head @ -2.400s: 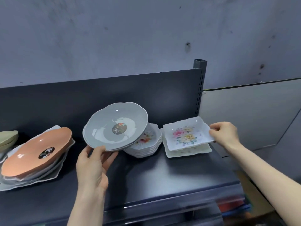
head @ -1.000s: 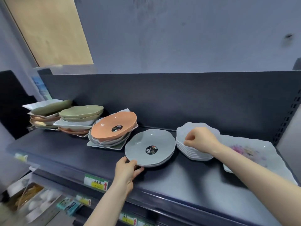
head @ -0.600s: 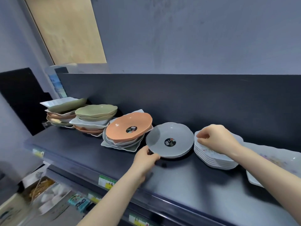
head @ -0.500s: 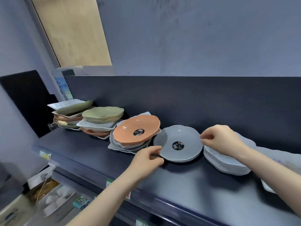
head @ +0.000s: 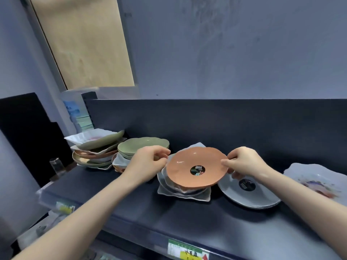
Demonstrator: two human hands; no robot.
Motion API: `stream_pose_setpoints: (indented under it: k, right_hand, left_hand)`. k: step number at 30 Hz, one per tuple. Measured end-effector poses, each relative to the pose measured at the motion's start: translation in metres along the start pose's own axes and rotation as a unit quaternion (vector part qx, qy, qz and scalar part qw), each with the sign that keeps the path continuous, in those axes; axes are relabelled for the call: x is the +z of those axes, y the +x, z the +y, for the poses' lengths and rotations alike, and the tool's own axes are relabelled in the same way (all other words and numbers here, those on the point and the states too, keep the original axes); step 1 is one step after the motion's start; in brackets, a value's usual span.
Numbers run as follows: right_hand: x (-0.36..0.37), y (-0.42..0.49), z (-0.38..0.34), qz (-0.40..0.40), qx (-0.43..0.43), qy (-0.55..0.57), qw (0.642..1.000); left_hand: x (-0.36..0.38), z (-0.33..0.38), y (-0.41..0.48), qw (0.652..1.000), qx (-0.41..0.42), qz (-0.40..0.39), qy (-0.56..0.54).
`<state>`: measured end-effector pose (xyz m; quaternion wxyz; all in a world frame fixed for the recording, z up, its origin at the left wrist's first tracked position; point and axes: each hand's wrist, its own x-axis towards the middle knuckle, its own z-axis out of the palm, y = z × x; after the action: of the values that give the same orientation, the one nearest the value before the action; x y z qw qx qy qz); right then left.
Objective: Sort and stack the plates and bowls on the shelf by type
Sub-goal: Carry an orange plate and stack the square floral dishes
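A dark shelf (head: 131,207) carries crockery midway through sorting, with an orange bowl (head: 195,166) at the centre of the work. Left of the orange bowl stand mixed stacks (head: 93,152) of white, green and orange pieces, the nearer topped by green bowls (head: 142,147). Right of it lie grey plates (head: 249,196), and beyond them a floral plate (head: 319,181). Directly under the orange bowl sits a pile of pale dishes (head: 184,194) on a square white plate. The bowl is tilted toward the camera; whether it rests on that pile or hangs just above it cannot be told. The left hand (head: 148,162) pinches its left rim and the right hand (head: 246,162) its right rim, each grip clamped on the edge with the thumb on top. A round dark sticker (head: 197,170) marks its well. The step in hand appears to be taking the orange bowl off a pile of another type. The next move likely calls for lifting it level and carrying it left to join the other orange pieces.
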<state>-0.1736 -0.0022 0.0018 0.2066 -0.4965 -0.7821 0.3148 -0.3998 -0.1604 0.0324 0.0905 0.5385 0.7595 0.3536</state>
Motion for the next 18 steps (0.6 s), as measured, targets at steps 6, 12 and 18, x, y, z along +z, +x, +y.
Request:
stream_pose_setpoints:
  k: [6, 12, 18]
  right_hand:
    - [0.026, 0.001, -0.013, 0.047, 0.076, 0.059, 0.994]
    - [0.008, -0.016, -0.022, 0.179, 0.071, 0.099, 0.976]
    - [0.006, -0.016, -0.043, 0.154, 0.071, 0.212, 0.962]
  left_hand:
    - [-0.001, -0.029, 0.022, 0.998, 0.041, -0.042, 0.011]
    - [0.000, -0.031, 0.045, 0.998, 0.042, -0.049, -0.017]
    - [0.000, -0.020, 0.051, 0.867, -0.149, -0.197, -0.432]
